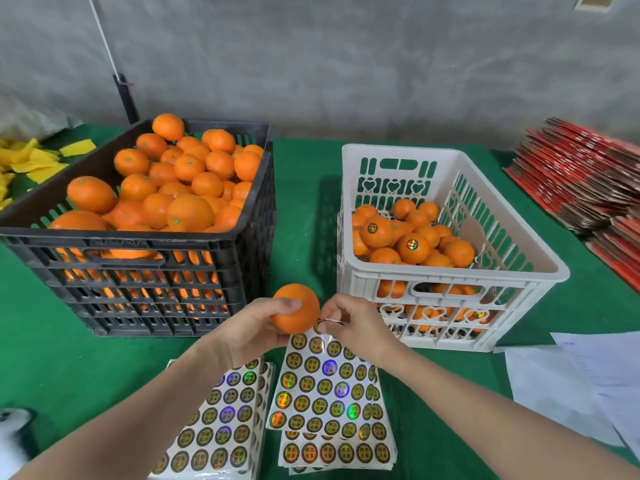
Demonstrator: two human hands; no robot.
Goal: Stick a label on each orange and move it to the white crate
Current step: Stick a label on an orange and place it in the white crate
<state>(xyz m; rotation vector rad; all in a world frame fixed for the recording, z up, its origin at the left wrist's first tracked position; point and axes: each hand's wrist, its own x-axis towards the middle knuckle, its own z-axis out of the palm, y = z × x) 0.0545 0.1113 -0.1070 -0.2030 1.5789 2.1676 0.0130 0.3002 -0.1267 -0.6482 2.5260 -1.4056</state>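
1. One orange (298, 306) is up off the counter (304, 202), gripped in my left hand (249, 327), thumb curled over its top.
2. Right hand (356, 323) is closed in a pinch; its fingers (325, 315) hold what I take to be a peeled label (330, 321), seen edge-on and too small to read.
3. Key relation: the orange lies just left of the pinching fingers, almost touching. Its bare right flank faces the label. The fruit is roundish, with no long axis to speak of.
4. Right hand is the nearer one to the white crate (433, 274), which sits beyond and right of the fingers, part-filled with labelled fruit.
5. Directly beneath both hands: a label sheet (325, 386) on top of others.
6. Black crate (138, 237), heaped with fruit, stands beyond and left of the fingers.
7. Room: green cloth counter, papers (554, 375) to the right, red stack (581, 174) far right, grey wall behind.
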